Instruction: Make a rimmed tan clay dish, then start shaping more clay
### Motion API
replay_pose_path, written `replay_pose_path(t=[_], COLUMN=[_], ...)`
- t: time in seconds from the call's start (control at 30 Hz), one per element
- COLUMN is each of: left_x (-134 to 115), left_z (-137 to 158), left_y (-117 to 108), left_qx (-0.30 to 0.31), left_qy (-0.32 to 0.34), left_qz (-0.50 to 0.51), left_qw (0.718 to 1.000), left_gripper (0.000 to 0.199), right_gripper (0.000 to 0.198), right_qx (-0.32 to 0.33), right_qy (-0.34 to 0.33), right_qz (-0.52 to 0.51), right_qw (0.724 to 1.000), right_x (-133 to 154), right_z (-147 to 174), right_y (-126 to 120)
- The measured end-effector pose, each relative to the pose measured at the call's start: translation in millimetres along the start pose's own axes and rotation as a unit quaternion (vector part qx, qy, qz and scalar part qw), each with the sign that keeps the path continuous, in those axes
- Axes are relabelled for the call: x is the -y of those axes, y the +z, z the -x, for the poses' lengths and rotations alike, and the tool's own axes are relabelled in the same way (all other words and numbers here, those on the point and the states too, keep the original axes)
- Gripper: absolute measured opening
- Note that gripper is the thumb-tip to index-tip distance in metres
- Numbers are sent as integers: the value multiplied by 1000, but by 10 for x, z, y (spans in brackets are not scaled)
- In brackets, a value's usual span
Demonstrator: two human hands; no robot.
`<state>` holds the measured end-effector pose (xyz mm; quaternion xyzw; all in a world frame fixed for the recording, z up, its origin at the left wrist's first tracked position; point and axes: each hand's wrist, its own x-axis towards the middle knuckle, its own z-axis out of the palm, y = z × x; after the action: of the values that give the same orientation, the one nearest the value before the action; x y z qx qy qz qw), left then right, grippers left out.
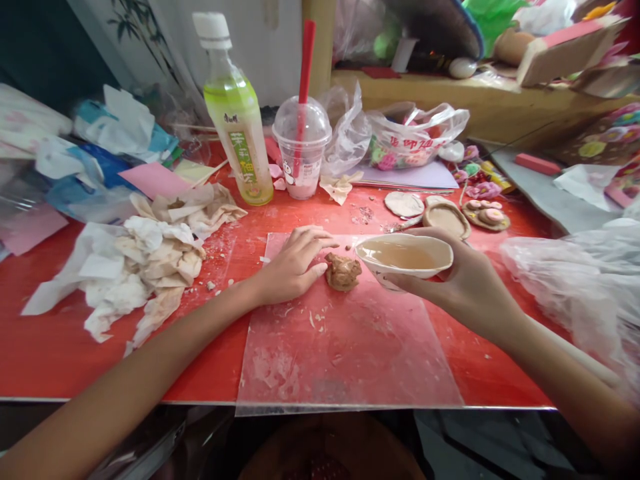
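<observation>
The right hand (440,270) grips a squeezed white cup (400,279) of cloudy brownish liquid, its rim pinched into an oval just right of a rough brown lump (343,272). That lump sits on a clear sheet (345,353) laid over the red counter (210,363). From here I see the left hand (295,267) holding nothing, fingers loosely spread, its thumb right by the lump; whether they touch I can't tell. Crumpled tissues (145,263) lie off to the left, near a green-labelled bottle (239,133).
</observation>
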<state>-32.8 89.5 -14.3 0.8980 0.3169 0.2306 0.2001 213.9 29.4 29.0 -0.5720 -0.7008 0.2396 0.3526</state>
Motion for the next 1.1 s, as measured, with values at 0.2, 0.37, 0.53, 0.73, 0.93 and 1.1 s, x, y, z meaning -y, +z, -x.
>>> replay_pose_path(t=[0.2,0.37,0.53,0.73,0.93,1.1], left_x=[8,17,21,40,54,48], left_z=[-3,-8,-8,-4,-5,-16], left_y=[3,14,17,24,36,40], left_qx=[-2,-3,-4,-10,-16,-20], left_qy=[4,7,9,13,6,-13], left_qz=[2,-1,-2,-4,-9,-6], left_qw=[1000,1000,1000,1000,1000,1000], left_gripper=[34,33,34,33,33,33], right_gripper=[50,49,48,46,44,48], right_qx=[1,4,2,-18,-59,-111], right_qy=[-2,-11,-14,-29,-36,-41], right_qz=[13,17,17,-15,-41,-103], right_qw=[1000,1000,1000,999,997,988], right_x=[0,3,-11,4,44,29], right_z=[-9,-7,0,-15,-56,-194], right_y=[3,-2,1,20,41,85])
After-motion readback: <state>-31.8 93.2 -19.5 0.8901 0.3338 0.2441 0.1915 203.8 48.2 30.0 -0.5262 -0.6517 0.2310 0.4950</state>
